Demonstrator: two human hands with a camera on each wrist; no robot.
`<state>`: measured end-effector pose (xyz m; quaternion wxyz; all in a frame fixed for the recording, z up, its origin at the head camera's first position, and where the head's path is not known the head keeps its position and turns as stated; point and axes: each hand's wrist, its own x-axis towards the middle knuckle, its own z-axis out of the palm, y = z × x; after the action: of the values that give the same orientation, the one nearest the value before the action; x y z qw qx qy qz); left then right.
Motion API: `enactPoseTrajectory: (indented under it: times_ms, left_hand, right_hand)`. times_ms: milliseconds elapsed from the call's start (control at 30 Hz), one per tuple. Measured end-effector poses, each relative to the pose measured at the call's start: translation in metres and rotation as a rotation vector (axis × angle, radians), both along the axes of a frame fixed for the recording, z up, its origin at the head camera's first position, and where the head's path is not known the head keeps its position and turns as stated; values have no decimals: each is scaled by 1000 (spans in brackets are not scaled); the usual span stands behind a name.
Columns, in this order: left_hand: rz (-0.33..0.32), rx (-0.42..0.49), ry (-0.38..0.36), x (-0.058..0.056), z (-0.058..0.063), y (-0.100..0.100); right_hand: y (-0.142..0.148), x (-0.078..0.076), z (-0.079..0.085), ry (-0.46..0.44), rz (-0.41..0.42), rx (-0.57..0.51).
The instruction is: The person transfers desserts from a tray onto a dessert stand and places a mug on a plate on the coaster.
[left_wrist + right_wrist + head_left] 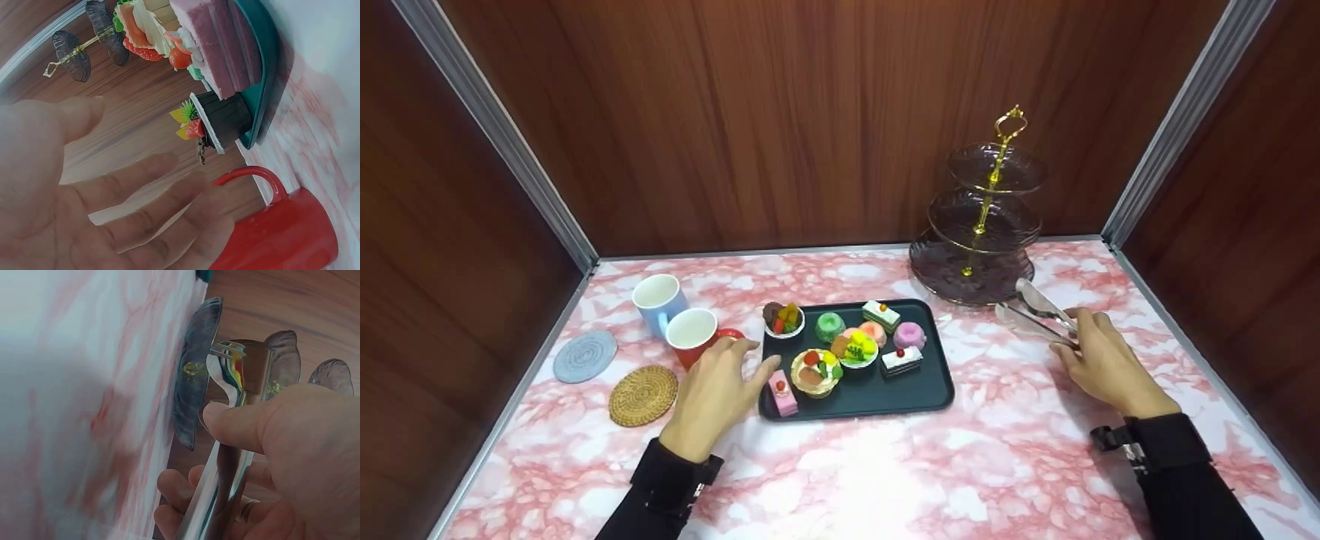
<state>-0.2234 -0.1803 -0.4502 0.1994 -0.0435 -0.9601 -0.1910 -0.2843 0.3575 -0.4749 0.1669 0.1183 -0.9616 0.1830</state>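
My right hand (1106, 367) grips a pair of metal tongs (1039, 311), whose ends point toward the three-tier stand (971, 276). In the right wrist view the thumb presses along the shiny tongs (225, 455) and the fingers curl round the other side. My left hand (716, 390) hovers with fingers spread beside the red mug (690, 341) and the left edge of the dark tray (855, 405). Nothing lies in its grasp. The tray bears a pink cake slice (782, 394), a fruit tart (815, 373), a dessert cup (784, 320) and several other small cakes.
A light blue mug (658, 300) stands behind the red one. A grey coaster (585, 356) and a woven tan coaster (643, 395) lie at the left. Wood-patterned panels (780, 127) enclose the back and sides of the pink marbled table (885, 480).
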Motion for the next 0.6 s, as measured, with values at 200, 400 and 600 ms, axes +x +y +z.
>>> enactPoseTrajectory:
  times_ms: [200, 400, 600]
  left_hand:
    - [-15, 23, -30, -1, -2, -2]
    - [2, 9, -90, 1, -5, -4]
    - [26, -13, -133, 2, -9, -6]
  right_hand:
    - [-7, 2, 3, 1, -3, 7]
    - [-15, 5, 5, -7, 16, 24]
    - [-24, 6, 7, 10, 49, 49]
